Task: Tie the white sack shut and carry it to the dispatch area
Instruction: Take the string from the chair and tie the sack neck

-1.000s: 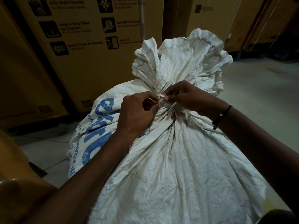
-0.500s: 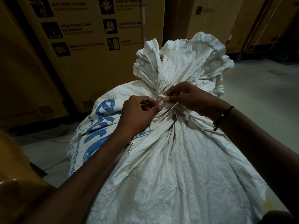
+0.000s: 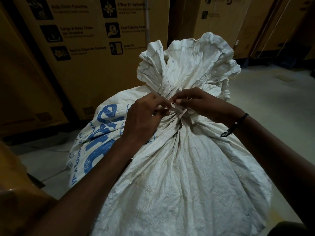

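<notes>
The white sack is being tied at its neck, right between the two hands. It is standing on the floor, full and fat, and its bunched top is being fanned out just past the hands. Blue letters are being shown on its side, below the left hand.

A thin white tie strip is being wound round the neck. One end is being pinched by the left hand, with fingers curled round it. The other end is being pinched by the right hand, with fingertips tucked in close. Both hands are being kept tight on the strip, almost touching each other above the knot. A black band is being worn on the right wrist.

Big brown cardboard boxes are being seen well beyond the hands, with pictures and words printed on them.

The tying step looks to be in hand, and the knot does not seem finished yet. For the next move, the two ends are likely needing to be pulled apart hard, so the knot is being drawn snug. After that, the sack is needing a firm hold at the neck for lifting. The carrying has not yet begun.
</notes>
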A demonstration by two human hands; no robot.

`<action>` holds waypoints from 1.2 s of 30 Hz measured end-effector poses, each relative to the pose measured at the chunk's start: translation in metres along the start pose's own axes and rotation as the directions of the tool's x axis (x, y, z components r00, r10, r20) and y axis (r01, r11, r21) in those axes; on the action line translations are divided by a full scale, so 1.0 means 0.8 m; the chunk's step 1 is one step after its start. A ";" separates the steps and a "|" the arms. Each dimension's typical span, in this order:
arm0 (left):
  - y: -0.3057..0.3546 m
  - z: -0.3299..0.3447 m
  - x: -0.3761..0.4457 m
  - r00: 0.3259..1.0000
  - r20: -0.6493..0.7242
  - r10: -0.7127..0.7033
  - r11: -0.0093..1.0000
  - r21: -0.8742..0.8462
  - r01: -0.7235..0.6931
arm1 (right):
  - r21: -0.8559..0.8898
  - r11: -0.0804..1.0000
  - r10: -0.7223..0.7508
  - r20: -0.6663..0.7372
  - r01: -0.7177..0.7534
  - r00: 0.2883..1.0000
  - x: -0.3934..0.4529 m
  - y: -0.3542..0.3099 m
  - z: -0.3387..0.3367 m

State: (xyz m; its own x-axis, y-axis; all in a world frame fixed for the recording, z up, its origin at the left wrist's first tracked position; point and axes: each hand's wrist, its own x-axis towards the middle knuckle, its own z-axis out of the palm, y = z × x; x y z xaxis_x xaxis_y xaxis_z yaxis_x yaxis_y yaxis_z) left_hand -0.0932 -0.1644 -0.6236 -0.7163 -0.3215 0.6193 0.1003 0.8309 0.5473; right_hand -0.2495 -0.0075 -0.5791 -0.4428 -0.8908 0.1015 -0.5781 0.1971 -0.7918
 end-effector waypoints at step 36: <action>0.055 0.015 -0.004 0.949 -0.006 -0.316 0.941 -0.132 0.313 | -0.137 0.947 -0.315 -0.248 0.289 0.916 -0.046 0.044 -0.002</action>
State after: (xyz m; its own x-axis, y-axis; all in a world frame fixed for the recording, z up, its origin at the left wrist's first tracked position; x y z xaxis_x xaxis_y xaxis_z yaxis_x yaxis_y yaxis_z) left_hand -0.0944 -0.1217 -0.6083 -0.7075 -0.5701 0.4176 -0.0385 0.6211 0.7828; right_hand -0.2548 0.0331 -0.6100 -0.3932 -0.7770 0.4916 -0.7698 -0.0142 -0.6381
